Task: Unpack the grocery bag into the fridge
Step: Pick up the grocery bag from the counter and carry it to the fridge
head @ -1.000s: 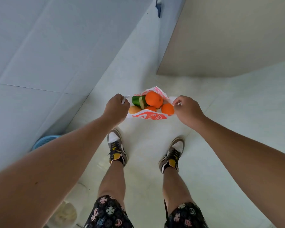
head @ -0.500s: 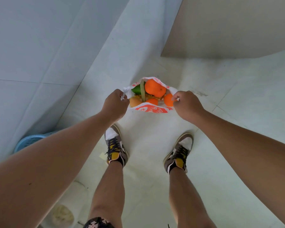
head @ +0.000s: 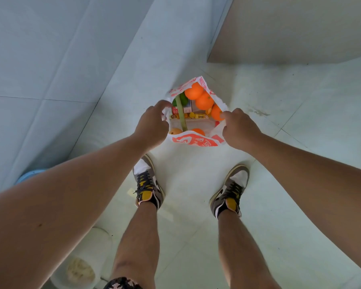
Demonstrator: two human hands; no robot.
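Grocery bag [head: 196, 140] of white plastic with orange-red print: stands on pale tiled floor [head: 196, 184], just ahead of pair of brown, white and yellow sneakers [head: 148, 184], mouth drawn wide open.

Left hand [head: 152, 126]: at left rim of bag, fingers [head: 164, 104] curled, pinching the plastic.

Right hand [head: 241, 130]: at right rim, fingers [head: 227, 115] curled likewise, pinching the plastic edge.

Inside bag, far side: three round oranges [head: 204, 101] packed touching one another; dark green vegetable [head: 182, 98] just beside them, kind not determinable. Pale green stalk [head: 181, 115] running across the opening from far side to near side. Small yellow wrapped sweets [head: 198, 116] in a row mid-bag, next to clear plastic box [head: 194, 124]. Near side: one more orange fruit [head: 198, 132] and a yellow-orange fruit [head: 175, 131], both partly hidden by near wall of bag.

Surroundings: round light-blue basin [head: 29, 175] at left, largely hidden behind left forearm; white cylindrical container [head: 81, 268] at lower left; flat beige panel [head: 290, 28] at upper right, well apart from bag.
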